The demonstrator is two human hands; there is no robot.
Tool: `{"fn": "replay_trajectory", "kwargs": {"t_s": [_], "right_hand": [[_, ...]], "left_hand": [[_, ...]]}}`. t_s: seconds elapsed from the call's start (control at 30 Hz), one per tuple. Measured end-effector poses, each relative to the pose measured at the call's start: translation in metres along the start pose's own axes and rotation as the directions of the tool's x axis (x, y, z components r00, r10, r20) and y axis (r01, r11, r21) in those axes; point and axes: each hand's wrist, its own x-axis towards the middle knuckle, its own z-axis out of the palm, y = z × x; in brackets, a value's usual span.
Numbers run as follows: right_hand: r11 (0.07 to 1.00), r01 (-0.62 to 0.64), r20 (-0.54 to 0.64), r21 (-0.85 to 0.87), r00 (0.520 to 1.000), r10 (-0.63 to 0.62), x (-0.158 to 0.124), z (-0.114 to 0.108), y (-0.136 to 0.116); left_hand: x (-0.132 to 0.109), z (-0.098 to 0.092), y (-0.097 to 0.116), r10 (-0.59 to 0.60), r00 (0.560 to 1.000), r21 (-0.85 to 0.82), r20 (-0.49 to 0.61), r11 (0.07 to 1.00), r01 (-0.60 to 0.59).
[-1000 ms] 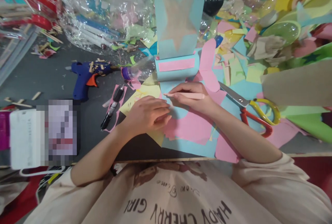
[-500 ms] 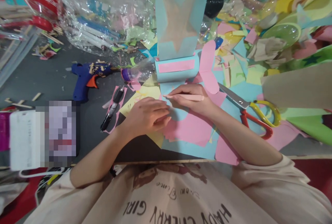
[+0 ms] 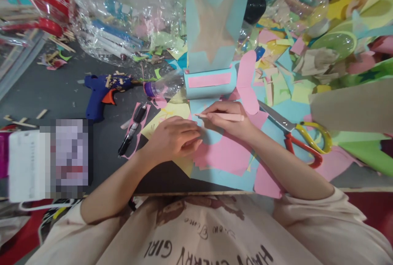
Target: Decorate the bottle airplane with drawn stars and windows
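A pale pink pen [image 3: 230,116] is pinched in my right hand [image 3: 231,121], its tip down on a piece of light blue paper [image 3: 211,135]. Just left of the tip, my left hand [image 3: 176,138] lies over the paper's edge with fingers loosely bent and nothing visible in them. What is under its palm is hidden. Pink sheets [image 3: 221,158] lie below the blue piece. Right above my hands is a plastic bottle [image 3: 167,84] wrapped in blue paper with a pink strip [image 3: 209,80]. Behind it stands a blue panel with a brown star [image 3: 211,25].
To the left lie a blue glue gun [image 3: 98,93] and a black pen [image 3: 133,130]. Scissors [image 3: 297,134] with red and yellow handles lie beside my right forearm. Large clear plastic containers [image 3: 123,15] and paper scraps [image 3: 279,84] crowd the back and right.
The pen and both hands stay almost in place. My right hand shifts very slightly, with the pen tip still on the blue paper; the camera view moves a little.
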Motion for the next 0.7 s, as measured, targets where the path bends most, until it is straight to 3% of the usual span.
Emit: {"fn": "replay_trajectory", "kwargs": {"t_s": [0.3,0.7], "right_hand": [[1.000,0.014,-0.027,-0.004,1.000,-0.014,-0.0001,-0.0002,-0.0016],[1.000,-0.021,0.032,0.003,0.999,0.021,-0.0004,-0.0023,-0.0032]], "left_hand": [[0.0016,0.0002,-0.0001,0.030,0.999,-0.003,-0.042,1.000,-0.030],[0.0024,-0.0003,-0.0001,0.034,0.998,-0.027,-0.051,0.999,-0.036]]}}
